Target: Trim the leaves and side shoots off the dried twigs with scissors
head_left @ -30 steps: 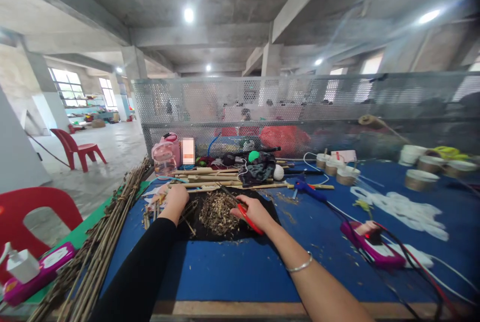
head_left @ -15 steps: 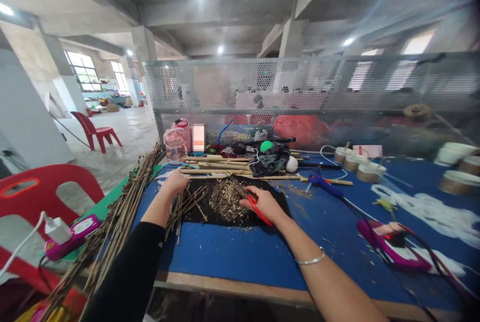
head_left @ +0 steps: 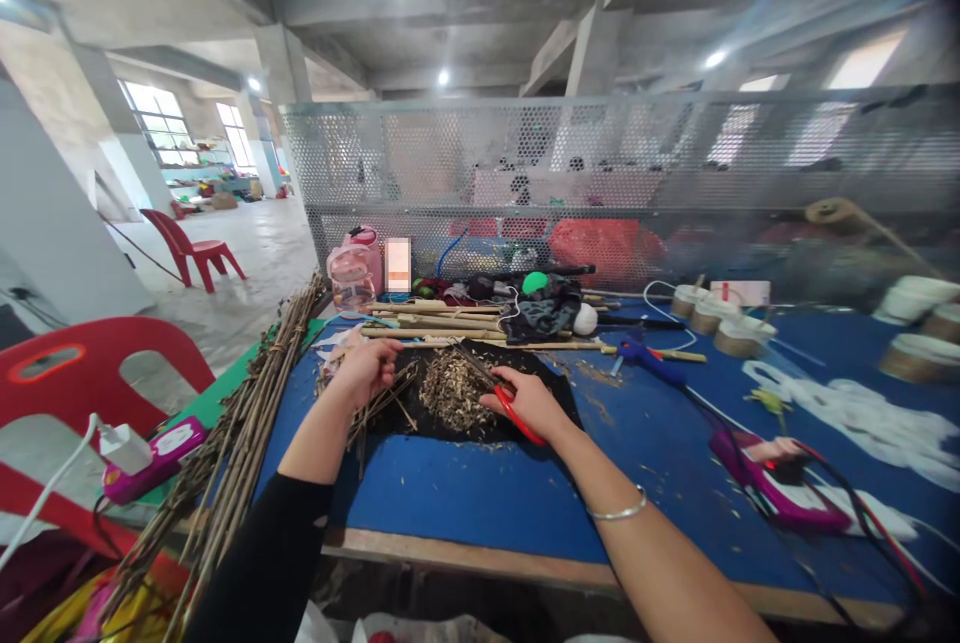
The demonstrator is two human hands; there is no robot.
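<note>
My right hand [head_left: 529, 403] is closed round red-handled scissors [head_left: 517, 415], whose dark blades point up and left over a heap of short cut stem pieces [head_left: 457, 391]. The heap lies on a black cloth [head_left: 551, 375]. To its left, my left hand [head_left: 367, 370] has its fingers pinched together near the cloth's far edge; what they hold, if anything, is too small to make out. Below that hand, several thin brown twigs [head_left: 382, 403] lie crossed, partly hidden by it.
A long bundle of dry stalks [head_left: 247, 443] lies along the table's left side. Pale sticks [head_left: 450, 323] lie behind the cloth. At right are a blue glue gun [head_left: 649, 363], a purple power strip [head_left: 799, 503] and white-rimmed pots [head_left: 739, 335]. A perforated metal screen [head_left: 435, 153] stands behind.
My left hand has moved right, closer to the scissors, and turned so its pinched fingers show. My right hand keeps the scissors in nearly the same place. The view has tilted slightly down.
</note>
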